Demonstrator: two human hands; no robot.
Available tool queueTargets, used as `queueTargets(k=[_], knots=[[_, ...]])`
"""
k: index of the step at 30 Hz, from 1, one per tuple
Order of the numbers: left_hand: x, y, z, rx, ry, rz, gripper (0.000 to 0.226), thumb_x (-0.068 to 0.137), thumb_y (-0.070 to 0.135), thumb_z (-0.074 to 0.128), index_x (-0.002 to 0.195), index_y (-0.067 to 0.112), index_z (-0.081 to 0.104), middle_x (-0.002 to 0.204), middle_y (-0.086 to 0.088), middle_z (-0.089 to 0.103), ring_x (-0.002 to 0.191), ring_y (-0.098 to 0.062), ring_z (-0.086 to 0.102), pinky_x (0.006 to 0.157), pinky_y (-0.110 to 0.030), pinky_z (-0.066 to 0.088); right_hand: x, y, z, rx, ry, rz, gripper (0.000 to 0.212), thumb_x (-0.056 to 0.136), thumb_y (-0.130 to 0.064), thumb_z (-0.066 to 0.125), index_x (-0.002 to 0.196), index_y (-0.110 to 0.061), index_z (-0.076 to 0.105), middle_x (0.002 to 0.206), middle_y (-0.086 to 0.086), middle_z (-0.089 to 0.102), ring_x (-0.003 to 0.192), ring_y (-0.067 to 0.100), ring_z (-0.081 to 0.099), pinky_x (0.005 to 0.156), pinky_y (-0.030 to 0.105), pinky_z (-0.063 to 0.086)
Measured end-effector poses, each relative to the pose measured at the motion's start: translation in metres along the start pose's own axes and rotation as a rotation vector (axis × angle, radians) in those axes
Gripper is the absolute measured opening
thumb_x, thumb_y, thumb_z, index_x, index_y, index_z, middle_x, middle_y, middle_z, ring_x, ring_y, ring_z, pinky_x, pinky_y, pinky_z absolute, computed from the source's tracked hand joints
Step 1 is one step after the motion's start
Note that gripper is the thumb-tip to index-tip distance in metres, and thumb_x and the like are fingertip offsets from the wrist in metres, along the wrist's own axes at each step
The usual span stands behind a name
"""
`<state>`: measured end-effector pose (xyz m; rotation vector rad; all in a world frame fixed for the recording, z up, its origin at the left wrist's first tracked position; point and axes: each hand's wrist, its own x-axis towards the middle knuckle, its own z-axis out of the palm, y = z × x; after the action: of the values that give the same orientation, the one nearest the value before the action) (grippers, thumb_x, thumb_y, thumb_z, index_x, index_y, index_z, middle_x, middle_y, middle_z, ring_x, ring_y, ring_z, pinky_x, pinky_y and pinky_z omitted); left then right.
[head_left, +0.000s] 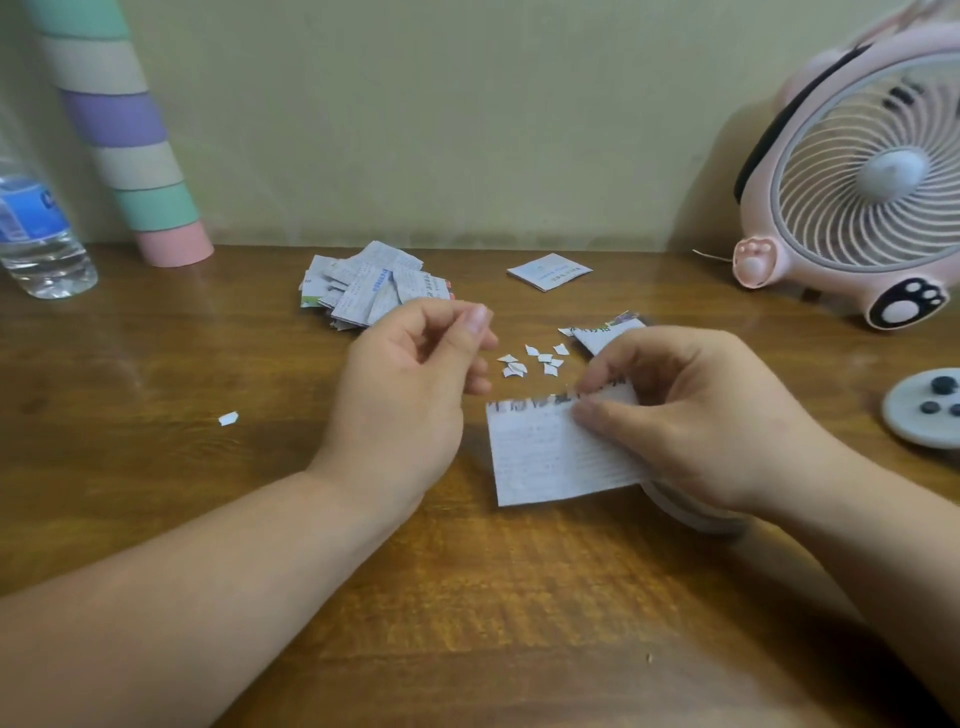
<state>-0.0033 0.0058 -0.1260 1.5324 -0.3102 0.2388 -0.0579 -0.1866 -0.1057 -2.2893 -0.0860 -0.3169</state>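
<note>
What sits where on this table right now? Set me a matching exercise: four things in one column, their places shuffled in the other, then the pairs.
Things
1. water bottle
2. pink fan
3. pile of sachets
4. printed sachet

Places
A. pinched in the right hand
B. back middle of the table
C. far left of the table
D. far right of the table

Pairs: 1-C, 2-D, 3-B, 4-A.

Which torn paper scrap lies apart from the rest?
The lone scrap left of the left hand; the others cluster between it and the right hand.
</note>
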Motion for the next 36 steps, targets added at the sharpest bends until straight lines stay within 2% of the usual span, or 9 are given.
queueTargets(k=[3,7,10,13,17,23,27,32,36], knots=[[-0.006,0.010,0.001,0.017,-0.076,0.126,0.021,0.090,0.033,0.068,0.077,0.016,0.065,0.067,-0.001,0.067,0.059,-0.013,0.061,0.066,-0.028,0.054,-0.001,0.000,0.005,-0.058,-0.061,0.017,0.014,0.079,-0.030,0.083,0.070,-0.026,0.073,0.060,-0.013,0.065,0.050,0.005,0.050,0.051,0.016,0.041],[-0.022,0.011,0.014,-0.119,-0.367,-0.031,0.039,0.090,0.039,0.071,0.067,0.012,0.054,0.052,-0.009,0.054,0.044,-0.022,0.054,0.052,-0.035,0.049,-0.002,-0.002,0.013,-0.141,-0.137,-0.073,0.016,0.083,-0.030,0.077,0.070,-0.036,0.070,0.061,-0.008,0.063,0.053,0.008,0.052,0.055,0.027,0.046],[-0.021,0.006,0.012,-0.050,-0.590,-0.162,0.058,0.094,0.054,0.052,0.059,0.007,0.055,0.054,-0.015,0.054,0.052,-0.029,0.061,0.067,-0.048,0.058,-0.004,-0.006,0.013,-0.147,-0.213,-0.156,0.031,0.086,-0.025,0.070,0.068,-0.051,0.065,0.068,-0.005,0.067,0.063,0.016,0.058,0.062,0.037,0.050],[-0.020,0.005,0.008,-0.030,-0.694,-0.275,0.067,0.093,0.059,0.041,0.067,0.001,0.062,0.064,-0.017,0.059,0.061,-0.028,0.064,0.085,-0.061,0.056,-0.002,-0.004,0.005,-0.145,-0.192,-0.192,0.032,0.089,-0.024,0.067,0.083,-0.055,0.064,0.077,-0.016,0.068,0.066,0.011,0.059,0.061,0.024,0.047],[-0.018,0.013,0.007,0.047,-0.701,-0.319,0.071,0.093,0.067,0.043,0.077,0.001,0.064,0.070,-0.012,0.064,0.068,-0.026,0.067,0.086,-0.052,0.058,0.006,0.004,-0.033,-0.269,-0.018,-0.174,0.008,0.082,-0.036,0.068,0.090,-0.035,0.068,0.079,-0.021,0.065,0.069,0.006,0.059,0.061,0.016,0.043],[-0.017,0.021,0.006,0.400,-0.764,-0.220,0.037,0.094,0.052,0.060,0.086,0.016,0.066,0.080,-0.001,0.071,0.071,-0.011,0.071,0.082,-0.047,0.061,-0.003,-0.006,-0.056,-0.490,-0.652,0.089,0.024,0.070,-0.056,0.082,0.082,-0.042,0.067,0.075,-0.019,0.068,0.068,0.003,0.063,0.060,0.021,0.049],[-0.022,0.017,0.008,0.433,-0.686,-0.183,0.007,0.091,0.033,0.072,0.094,0.027,0.067,0.084,0.004,0.071,0.069,-0.011,0.070,0.075,-0.044,0.062,-0.006,-0.008,-0.047,-0.649,-0.659,0.028,0.013,0.080,-0.040,0.074,0.080,-0.031,0.065,0.075,-0.015,0.066,0.064,0.005,0.059,0.057,0.022,0.048],[-0.019,0.010,0.007,0.192,-0.594,-0.325,0.064,0.086,0.026,0.080,0.142,0.031,0.049,0.111,0.008,0.070,0.083,-0.024,0.076,0.081,-0.047,0.062,-0.005,-0.007,-0.051,-0.427,-0.504,-0.121,0.014,0.081,-0.027,0.078,0.072,-0.026,0.067,0.068,-0.013,0.066,0.064,0.008,0.061,0.055,0.016,0.044],[-0.017,0.011,0.007,0.001,-0.538,-0.430,0.067,0.083,0.014,0.080,0.143,0.023,0.052,0.118,-0.001,0.069,0.098,-0.019,0.074,0.071,-0.038,0.063,-0.005,-0.003,-0.047,-0.278,-0.457,-0.233,0.013,0.081,-0.030,0.079,0.076,-0.026,0.069,0.074,-0.007,0.068,0.067,0.018,0.064,0.062,0.036,0.054]])
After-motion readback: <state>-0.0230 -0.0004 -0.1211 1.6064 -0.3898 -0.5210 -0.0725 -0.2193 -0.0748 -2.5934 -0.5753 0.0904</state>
